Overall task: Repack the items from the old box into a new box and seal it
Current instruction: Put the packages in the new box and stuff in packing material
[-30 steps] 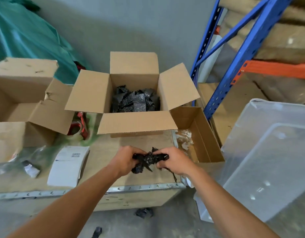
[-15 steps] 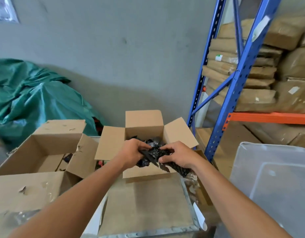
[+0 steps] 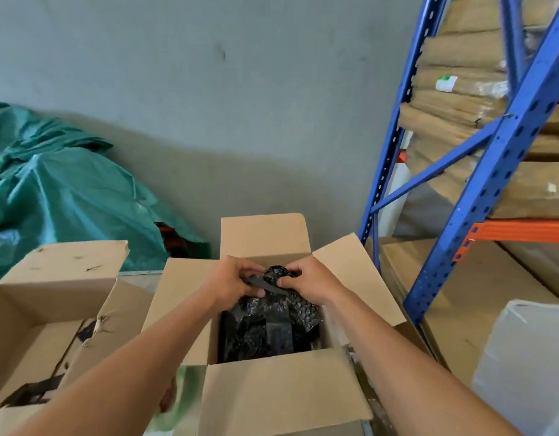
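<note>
A new cardboard box [image 3: 281,391] stands open in front of me, its four flaps spread out. Inside lie several black bubble-wrapped packets [image 3: 265,328]. Over its far half I hold one more black wrapped packet [image 3: 276,276]: my left hand [image 3: 229,283] grips its left end, my right hand [image 3: 312,280] pinches its right end. To the left stands the old, torn cardboard box [image 3: 45,309], open, with a dark item low inside it.
A blue and orange rack [image 3: 479,171] loaded with brown parcels rises at the right, close to the box's right flap. A translucent plastic bin [image 3: 523,366] sits at the lower right. A green tarp [image 3: 61,196] is heaped against the grey wall behind the old box.
Both hands carried the black packet from above the table's near edge forward, over the new box's opening. The camera has come closer to the box.
</note>
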`<state>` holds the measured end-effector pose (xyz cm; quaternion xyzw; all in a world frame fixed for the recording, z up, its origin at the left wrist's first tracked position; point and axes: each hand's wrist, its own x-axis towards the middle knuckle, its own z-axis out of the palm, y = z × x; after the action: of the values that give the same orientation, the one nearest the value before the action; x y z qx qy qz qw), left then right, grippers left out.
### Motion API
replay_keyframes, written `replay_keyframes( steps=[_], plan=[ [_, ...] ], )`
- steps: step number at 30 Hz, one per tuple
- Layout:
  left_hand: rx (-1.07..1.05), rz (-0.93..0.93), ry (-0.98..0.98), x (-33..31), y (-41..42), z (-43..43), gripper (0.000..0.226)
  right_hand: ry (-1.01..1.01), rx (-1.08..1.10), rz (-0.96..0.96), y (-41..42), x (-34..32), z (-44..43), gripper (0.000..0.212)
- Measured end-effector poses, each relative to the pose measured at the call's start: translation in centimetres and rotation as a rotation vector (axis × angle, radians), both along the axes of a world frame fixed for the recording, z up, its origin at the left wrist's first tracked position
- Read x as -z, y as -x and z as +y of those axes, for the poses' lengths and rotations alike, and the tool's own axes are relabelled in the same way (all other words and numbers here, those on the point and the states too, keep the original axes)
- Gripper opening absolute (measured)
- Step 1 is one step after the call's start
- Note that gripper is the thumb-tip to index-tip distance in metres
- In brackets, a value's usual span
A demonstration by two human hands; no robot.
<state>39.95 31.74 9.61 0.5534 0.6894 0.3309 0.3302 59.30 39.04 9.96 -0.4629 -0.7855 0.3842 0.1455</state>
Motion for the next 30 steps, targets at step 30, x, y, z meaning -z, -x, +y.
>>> replay_keyframes(
  steps=[30],
  plan=[
    [0.192,0.464,0.313,10.2,1.5,4.1,0.086,0.062,-0.195,-0.451,4.3,10.2,4.9,0.065]
  ],
)
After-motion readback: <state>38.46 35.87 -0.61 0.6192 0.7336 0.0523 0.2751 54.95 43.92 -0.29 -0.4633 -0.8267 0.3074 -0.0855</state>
